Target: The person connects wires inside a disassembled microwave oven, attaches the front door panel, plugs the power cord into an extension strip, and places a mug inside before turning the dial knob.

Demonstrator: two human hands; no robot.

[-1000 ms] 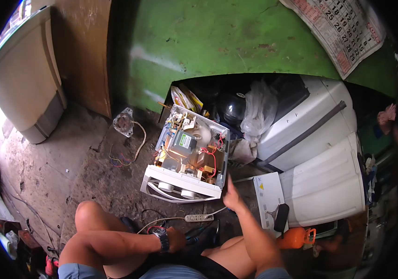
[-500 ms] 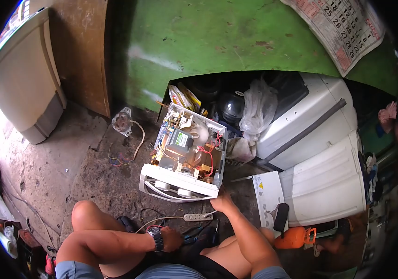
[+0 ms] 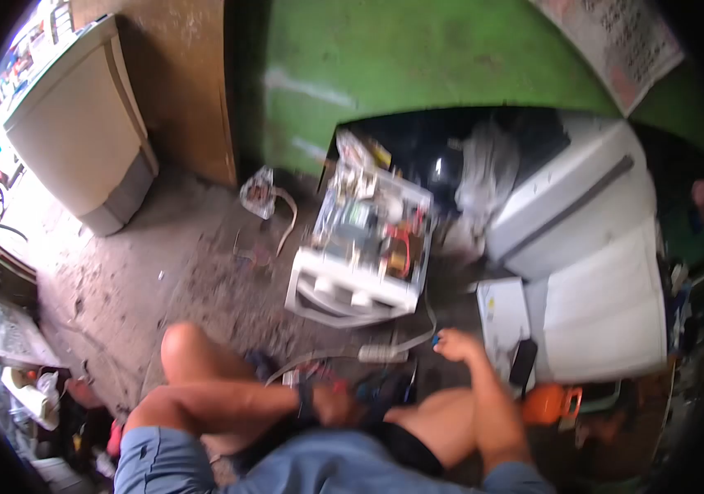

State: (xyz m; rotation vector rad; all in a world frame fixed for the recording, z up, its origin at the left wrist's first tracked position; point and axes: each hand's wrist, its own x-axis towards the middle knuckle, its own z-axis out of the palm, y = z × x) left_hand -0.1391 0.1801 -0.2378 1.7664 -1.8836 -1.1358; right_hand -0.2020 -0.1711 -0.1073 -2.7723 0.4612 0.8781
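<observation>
An opened white appliance (image 3: 360, 284) stands on the floor in front of me, with two knobs on its near side and wires and metal parts exposed inside. My right hand (image 3: 457, 346) is just off its lower right corner, fingers closed around a small blue object (image 3: 436, 339) whose kind I cannot make out. A white power strip (image 3: 382, 354) lies left of that hand, with a pale cord curving up toward the appliance. Low between my knees is my left hand (image 3: 339, 405), blurred, by some dark and red items on the floor; its fingers cannot be made out.
A round metal motor-like part (image 3: 258, 193) with a cord lies left of the appliance. On the right are a flat white panel (image 3: 504, 317), large white casings (image 3: 603, 317) and an orange canister (image 3: 545, 405). A pale cabinet (image 3: 80, 123) stands at the left.
My right hand has left the appliance's lower corner and moved right, now with the small blue object showing in it. The whole view has shifted and blurred.
</observation>
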